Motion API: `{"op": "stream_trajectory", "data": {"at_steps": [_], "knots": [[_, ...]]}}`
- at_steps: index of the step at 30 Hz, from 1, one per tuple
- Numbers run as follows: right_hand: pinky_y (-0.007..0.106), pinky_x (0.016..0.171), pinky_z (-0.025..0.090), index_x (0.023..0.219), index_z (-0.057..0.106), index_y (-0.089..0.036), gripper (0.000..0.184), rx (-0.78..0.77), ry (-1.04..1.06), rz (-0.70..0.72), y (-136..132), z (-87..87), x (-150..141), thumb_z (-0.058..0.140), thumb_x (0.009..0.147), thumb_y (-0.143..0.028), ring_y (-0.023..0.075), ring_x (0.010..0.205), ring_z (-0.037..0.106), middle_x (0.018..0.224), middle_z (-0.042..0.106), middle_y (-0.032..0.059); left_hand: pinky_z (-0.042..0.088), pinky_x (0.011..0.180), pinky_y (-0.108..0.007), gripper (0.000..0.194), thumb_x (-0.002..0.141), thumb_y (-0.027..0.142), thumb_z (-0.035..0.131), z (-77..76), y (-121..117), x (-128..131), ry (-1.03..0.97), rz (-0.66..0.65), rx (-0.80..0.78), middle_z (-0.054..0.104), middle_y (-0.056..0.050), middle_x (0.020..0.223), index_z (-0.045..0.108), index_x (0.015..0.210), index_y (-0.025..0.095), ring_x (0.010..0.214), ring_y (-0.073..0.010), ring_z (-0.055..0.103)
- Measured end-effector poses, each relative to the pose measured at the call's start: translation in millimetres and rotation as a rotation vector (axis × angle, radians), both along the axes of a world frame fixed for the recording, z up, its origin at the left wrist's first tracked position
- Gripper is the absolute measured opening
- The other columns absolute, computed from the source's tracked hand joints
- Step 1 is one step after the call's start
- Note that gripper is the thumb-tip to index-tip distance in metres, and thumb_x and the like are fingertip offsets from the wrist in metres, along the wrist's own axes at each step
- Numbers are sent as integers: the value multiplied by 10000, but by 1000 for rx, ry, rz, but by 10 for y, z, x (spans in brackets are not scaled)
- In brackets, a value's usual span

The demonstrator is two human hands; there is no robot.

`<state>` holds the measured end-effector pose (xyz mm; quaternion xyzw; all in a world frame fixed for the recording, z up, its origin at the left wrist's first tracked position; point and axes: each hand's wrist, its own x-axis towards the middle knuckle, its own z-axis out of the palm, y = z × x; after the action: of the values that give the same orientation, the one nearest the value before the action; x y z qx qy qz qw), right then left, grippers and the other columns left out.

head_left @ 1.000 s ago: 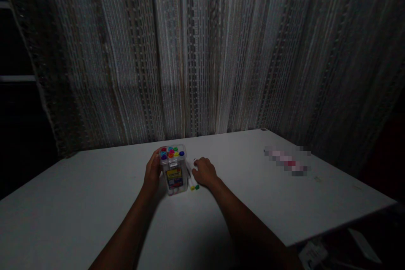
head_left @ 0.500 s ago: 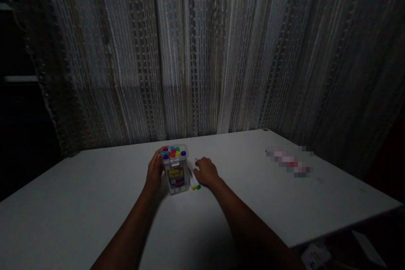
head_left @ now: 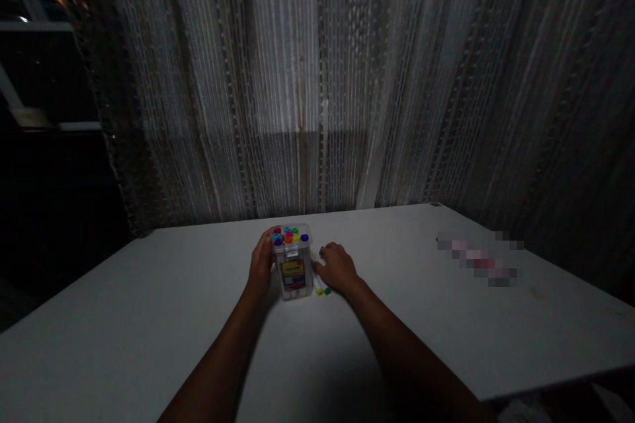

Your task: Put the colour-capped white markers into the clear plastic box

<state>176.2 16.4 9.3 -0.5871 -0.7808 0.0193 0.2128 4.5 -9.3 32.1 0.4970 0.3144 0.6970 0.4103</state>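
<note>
A clear plastic box (head_left: 296, 277) stands upright on the white table, with several markers inside showing caps of many colours and a label on its front. My left hand (head_left: 261, 263) is wrapped round the left side of this box. To the right of the box lie loose white markers, one with a yellow cap (head_left: 320, 291) and one with a green cap (head_left: 327, 291). Over their far ends my right hand (head_left: 339, 267) rests with bent fingers. A small dark tip shows by its fingertips; what they hold, if anything, is hidden.
On the right of the white table (head_left: 397, 317) lies a long pinkish object (head_left: 476, 258), blurred into blocks. Behind the table's far edge hangs a grey string curtain (head_left: 297, 79). Dark shelving (head_left: 44, 79) stands at the left. The light is dim.
The whole view has shifted, so the table, box and hands appear farther right. My left hand stays on the box, and my right hand stays beside the loose markers.
</note>
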Motion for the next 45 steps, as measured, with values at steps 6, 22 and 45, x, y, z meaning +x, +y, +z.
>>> {"op": "stream_trajectory", "data": {"at_steps": [6, 22, 45], "knots": [[312, 842, 369, 875, 652, -101, 227, -23, -84, -2, -37, 17, -28, 533, 737, -235, 248, 1039, 468, 1065, 577, 160, 471, 695, -303, 530, 705, 600, 545, 9, -3, 16, -11, 10, 9, 659, -55, 898, 573, 999, 160, 820, -211, 620], [217, 443, 400, 1052, 389, -191, 458, 208, 1136, 286, -172, 1195, -31, 580, 686, -388, 111, 518, 517, 720, 578, -21, 475, 745, -315, 489, 723, 580, 565, 112, -79, 52, -68, -68, 44, 658, -72, 917, 575, 984, 167, 845, -218, 626], [195, 512, 378, 603, 569, -146, 132, -81, 325, 437, -84, 1347, -513, 548, 721, -202, 117, 568, 554, 569, 594, -4, 442, 719, -301, 524, 735, 608, 523, 110, -61, -6, 43, -61, 84, 637, -75, 937, 567, 1018, 170, 869, -221, 591]]}}
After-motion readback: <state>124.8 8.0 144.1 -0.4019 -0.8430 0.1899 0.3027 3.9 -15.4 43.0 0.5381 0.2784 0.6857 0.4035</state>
